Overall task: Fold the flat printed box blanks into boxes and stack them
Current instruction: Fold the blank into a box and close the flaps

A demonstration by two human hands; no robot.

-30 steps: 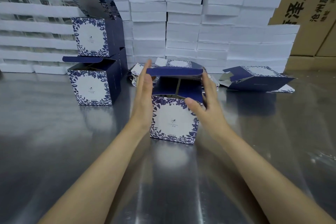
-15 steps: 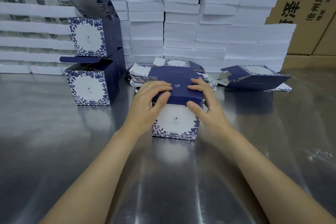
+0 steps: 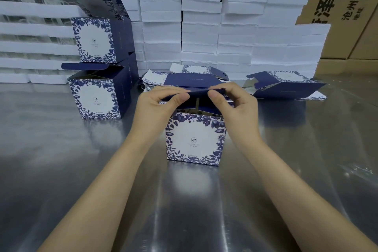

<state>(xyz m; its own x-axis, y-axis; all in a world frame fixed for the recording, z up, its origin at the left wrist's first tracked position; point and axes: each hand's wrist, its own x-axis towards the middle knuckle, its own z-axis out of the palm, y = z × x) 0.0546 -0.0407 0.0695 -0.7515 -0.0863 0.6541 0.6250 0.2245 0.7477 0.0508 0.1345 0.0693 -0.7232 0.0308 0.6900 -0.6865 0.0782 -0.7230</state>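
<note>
Fingers pinch lid flap | box upright directly beneath

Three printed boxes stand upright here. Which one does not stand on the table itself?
The upper left box, lid flap raised: it stands on another box. That one and the front box stand on the metal table.

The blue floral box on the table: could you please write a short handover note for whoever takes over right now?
Hands: left hand and right hand both pinch the navy lid flap of the standing box; lid not yet closed.
Done: two folded boxes stacked at left, upper box on lower box, lids open.
Left: finish this box and stack it; fold the flat blanks behind it and the half-opened blank at right.
</note>
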